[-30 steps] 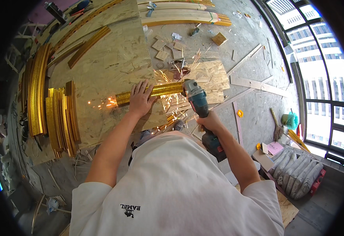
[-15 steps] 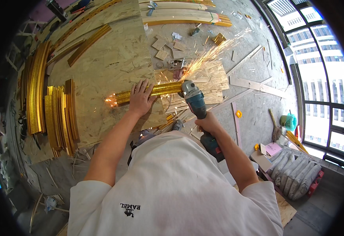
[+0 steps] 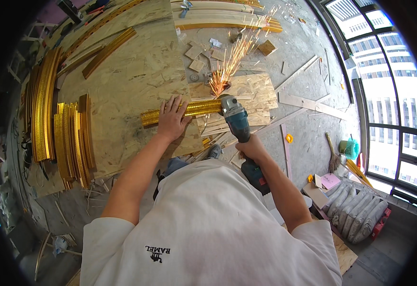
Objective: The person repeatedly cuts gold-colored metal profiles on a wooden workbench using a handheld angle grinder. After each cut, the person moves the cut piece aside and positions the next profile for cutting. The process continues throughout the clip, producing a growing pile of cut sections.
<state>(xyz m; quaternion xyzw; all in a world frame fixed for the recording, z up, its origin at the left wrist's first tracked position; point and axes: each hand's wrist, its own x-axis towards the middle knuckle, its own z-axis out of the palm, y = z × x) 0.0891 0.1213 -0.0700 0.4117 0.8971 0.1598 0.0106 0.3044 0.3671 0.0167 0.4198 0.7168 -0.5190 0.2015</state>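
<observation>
Gripping grinder [image 3: 239, 127], L fingers [image 3: 172, 106] flat on gold strip [image 3: 189, 110]

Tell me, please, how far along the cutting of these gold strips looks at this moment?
Done, it seems: a stack of gold strips lies at the left of the wooden board. In hand: the left hand presses one gold strip flat while the right hand holds the angle grinder at its end, sparks flying. That cut is not through yet. More strips lie further left; whether cut, I cannot tell.
</observation>
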